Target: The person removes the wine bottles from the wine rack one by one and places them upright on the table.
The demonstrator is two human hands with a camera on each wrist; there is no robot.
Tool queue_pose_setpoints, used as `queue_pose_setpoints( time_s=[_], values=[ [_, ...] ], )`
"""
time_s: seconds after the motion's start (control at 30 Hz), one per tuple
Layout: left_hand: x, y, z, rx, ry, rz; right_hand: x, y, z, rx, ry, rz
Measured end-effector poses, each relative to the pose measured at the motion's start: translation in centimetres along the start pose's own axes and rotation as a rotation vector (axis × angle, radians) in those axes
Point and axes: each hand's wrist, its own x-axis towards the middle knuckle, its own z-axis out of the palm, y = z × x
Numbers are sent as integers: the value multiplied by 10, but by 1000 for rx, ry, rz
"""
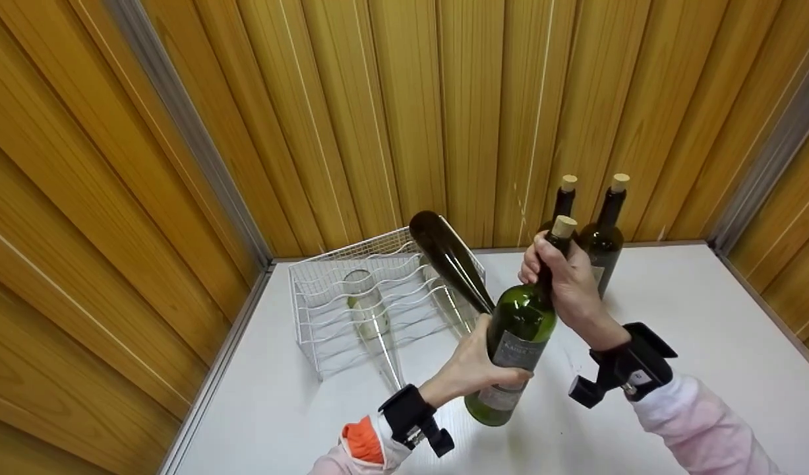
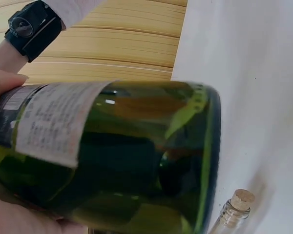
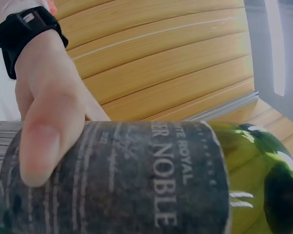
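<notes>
Both hands hold a green glass wine bottle tilted in front of the rack, its corked neck up and to the right. My left hand grips its lower body, thumb across the dark label. Around the neck, just below the cork, curl the fingers of my right hand. In the left wrist view the bottle's base faces the right side, and a second, pale label shows.
A white wire rack with wavy bars holds a clear bottle on the left, another clear bottle and a dark brown bottle on the right. Two corked dark bottles, one partly hidden, stand behind my right hand; the nearer-to-wall bottle is rightmost.
</notes>
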Motion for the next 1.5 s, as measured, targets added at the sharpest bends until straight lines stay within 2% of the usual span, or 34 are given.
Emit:
queue_pose_setpoints(
  time_s=[0.2,0.33,0.43,0.6,0.73,1.0,1.2,1.5],
  values=[
    [0,5,-1,-19,-96,-8,-1,-6,-2,4,0,-12],
    [2,4,-5,-20,-128,26,-1,-12,-8,-12,-5,-15],
    [2,3,-10,-18,-113,64,-3,-16,-15,-20,-7,-11],
    [2,1,-20,-47,-55,113,-7,-21,-28,-58,-16,-38],
    [0,-2,-26,-46,-25,128,-10,-22,-39,-122,-4,-71],
    [-5,-5,-33,12,-44,136,-12,-17,-69,-287,79,-180],
    [-7,-8,-35,26,-45,149,-8,-10,-94,-336,123,-287],
    [-10,-11,-36,39,-57,134,-3,0,-125,-445,287,-329]
  ],
)
